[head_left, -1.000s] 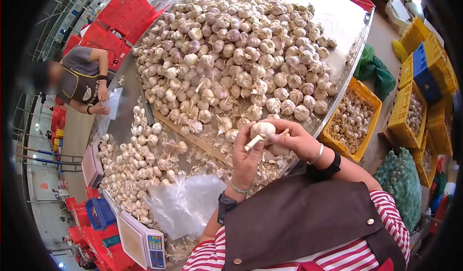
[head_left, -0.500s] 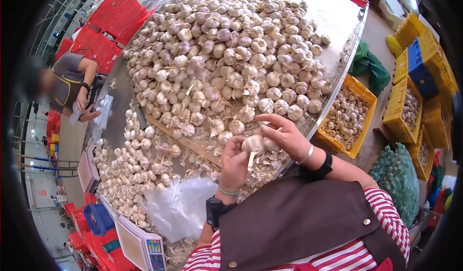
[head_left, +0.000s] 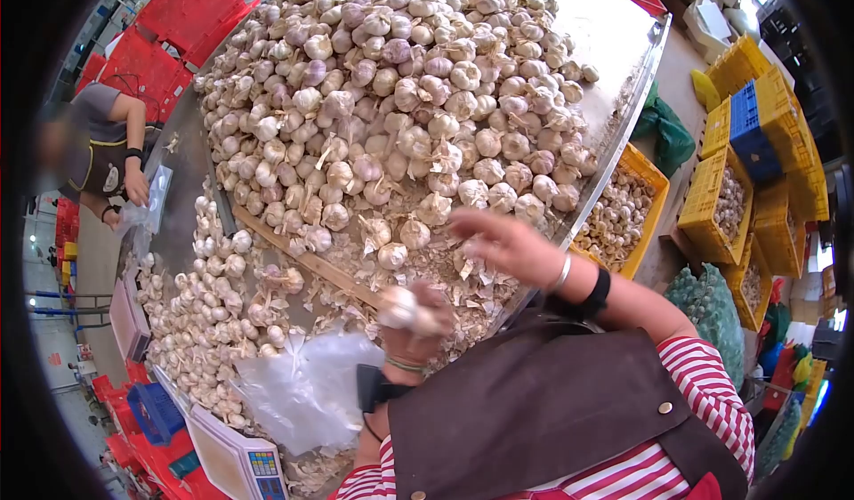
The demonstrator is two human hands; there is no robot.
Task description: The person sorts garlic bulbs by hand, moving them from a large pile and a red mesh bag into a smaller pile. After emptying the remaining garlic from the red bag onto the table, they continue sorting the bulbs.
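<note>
My left hand (head_left: 418, 326) is closed around white garlic bulbs (head_left: 398, 307), slightly blurred by motion, above the wooden strip (head_left: 311, 260) on the table. My right hand (head_left: 511, 244) is raised over loose skins at the near edge of the large garlic pile (head_left: 391, 82). Its fingers are smeared by motion, and I cannot make out whether anything is between them. Cleaner white bulbs (head_left: 209, 295) lie left of the strip. Clear plastic bags (head_left: 311, 384) rest just below them, left of my left wrist.
A scale (head_left: 236, 455) stands at the lower left, another (head_left: 131, 315) above it. Across the table a co-worker (head_left: 107, 144) handles a plastic bag. Yellow crates (head_left: 654, 224) of garlic and a green net sack (head_left: 709, 309) stand right of the metal table edge (head_left: 614, 153).
My hands have moved apart. The left went left and down with the bulbs, while the right moved slightly up and left, away from them. The co-worker's hands have moved down.
</note>
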